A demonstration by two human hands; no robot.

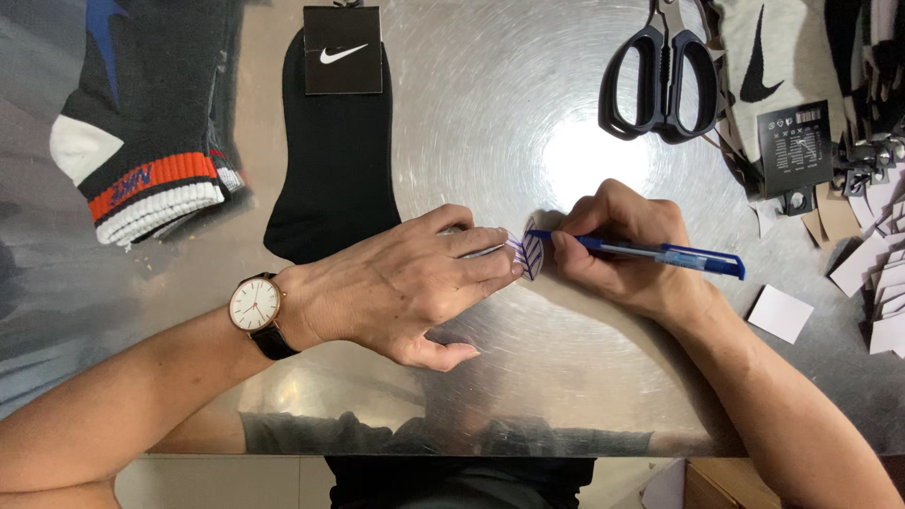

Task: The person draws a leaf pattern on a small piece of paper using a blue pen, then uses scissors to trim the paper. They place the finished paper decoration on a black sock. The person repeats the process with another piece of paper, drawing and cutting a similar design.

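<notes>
Paper piece, small, white w/ blue pen stripes, sat on the shiny metal table roughly mid-table, below and left of the black scissors. All places below are given relative to those scissors.

Left hand lay below-left of the scissors, fingertips pressed onto the paper piece's left edge, pinning it flat; fingers closed down on it, thumb tucked underneath toward the table. Wristwatch w/ white dial and dark strap on that wrist, further left.

Right hand was straight below the scissors, fingers wrapped tight around a blue pen; pen lay nearly level, tip touching the paper piece's right side, cap end pointing right.

Black sock w/ a black card tag at its top lay well left of the scissors, toe end near the left hand. Further left, at the table's edge, a dark sock pair w/ orange and white cuff bands.

Just right of the scissors: grey sock w/ dark label card touching it. Below-right, loose white paper square, and a pile of card scraps at the far right edge, near but apart from the right forearm.
</notes>
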